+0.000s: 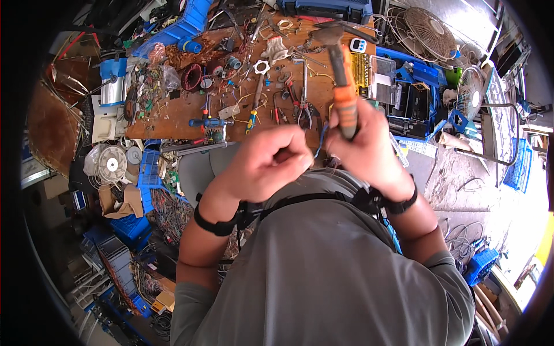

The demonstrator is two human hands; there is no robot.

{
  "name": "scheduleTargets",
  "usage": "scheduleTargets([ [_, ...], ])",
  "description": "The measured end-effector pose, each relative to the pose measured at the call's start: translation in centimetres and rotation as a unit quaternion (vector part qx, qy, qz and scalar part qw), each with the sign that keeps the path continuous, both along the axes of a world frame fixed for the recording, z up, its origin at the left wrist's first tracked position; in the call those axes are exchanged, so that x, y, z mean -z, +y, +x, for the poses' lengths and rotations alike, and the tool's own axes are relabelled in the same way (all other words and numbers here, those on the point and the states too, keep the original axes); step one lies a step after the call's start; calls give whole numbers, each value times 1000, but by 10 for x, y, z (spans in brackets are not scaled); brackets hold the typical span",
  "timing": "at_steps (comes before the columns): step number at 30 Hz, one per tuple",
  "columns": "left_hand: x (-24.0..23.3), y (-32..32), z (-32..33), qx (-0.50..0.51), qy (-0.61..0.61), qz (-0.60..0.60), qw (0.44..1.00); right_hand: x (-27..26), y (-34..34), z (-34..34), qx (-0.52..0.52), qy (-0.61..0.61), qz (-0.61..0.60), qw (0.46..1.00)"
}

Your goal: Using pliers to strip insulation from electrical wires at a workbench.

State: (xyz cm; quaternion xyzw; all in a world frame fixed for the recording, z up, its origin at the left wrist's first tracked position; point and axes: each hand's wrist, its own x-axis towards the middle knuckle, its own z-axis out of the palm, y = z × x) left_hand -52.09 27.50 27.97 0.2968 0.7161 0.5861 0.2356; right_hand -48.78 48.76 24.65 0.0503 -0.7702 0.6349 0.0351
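My right hand (368, 149) is closed around the orange and grey grip of a hammer (344, 88). The dark metal hammer head (329, 36) points away from me, over the back of the wooden workbench (164, 123). My left hand (272, 166) is curled in front of my body, thumb and fingertips together; whether anything is pinched there I cannot make out. A short blue wire (321, 140) shows between the two hands, its lower end close to my left fingertips. Pliers with red handles (292, 93) and a screwdriver with a yellow and blue handle (252, 119) lie on the bench beyond my hands.
Wire scraps and circuit-board pieces (149, 91) litter the bench's left side. A yellow socket set (360, 71) lies right of the hammer, near a blue toolbox (415, 97). Fans (430, 32) stand at the far right. Tangled wires (173, 212) fill the floor at lower left.
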Motion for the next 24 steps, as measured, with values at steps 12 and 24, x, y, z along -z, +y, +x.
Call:
scheduleTargets([
  [12, 11, 0, -4, -58, -14, 11, 998, 12, 69, 15, -143, -259, -75, 952],
  [24, 11, 23, 9, -50, -198, 60, 977, -2, 17, 8, -2, -120, -366, 923],
])
